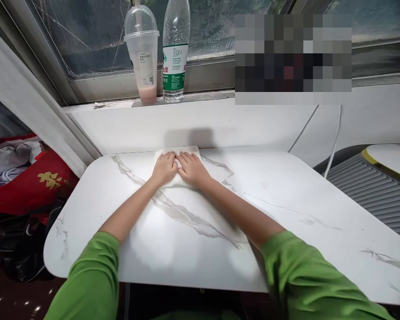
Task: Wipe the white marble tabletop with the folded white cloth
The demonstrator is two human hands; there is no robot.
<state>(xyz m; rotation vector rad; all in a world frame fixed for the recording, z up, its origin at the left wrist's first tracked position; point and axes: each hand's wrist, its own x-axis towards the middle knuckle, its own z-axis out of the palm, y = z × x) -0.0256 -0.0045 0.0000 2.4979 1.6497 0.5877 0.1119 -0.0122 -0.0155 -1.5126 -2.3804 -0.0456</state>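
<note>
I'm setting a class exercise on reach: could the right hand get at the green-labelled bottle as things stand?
Probably yes: nothing visible stands between the right hand and the bottle on the window ledge, though likely a stretch.

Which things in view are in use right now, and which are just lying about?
In use:
- left hand and right hand, flat on white cloth or paper
- marbled table beneath

Lying about:
- lidded cup
- green-labelled bottle
- red fabric
- cords
</note>
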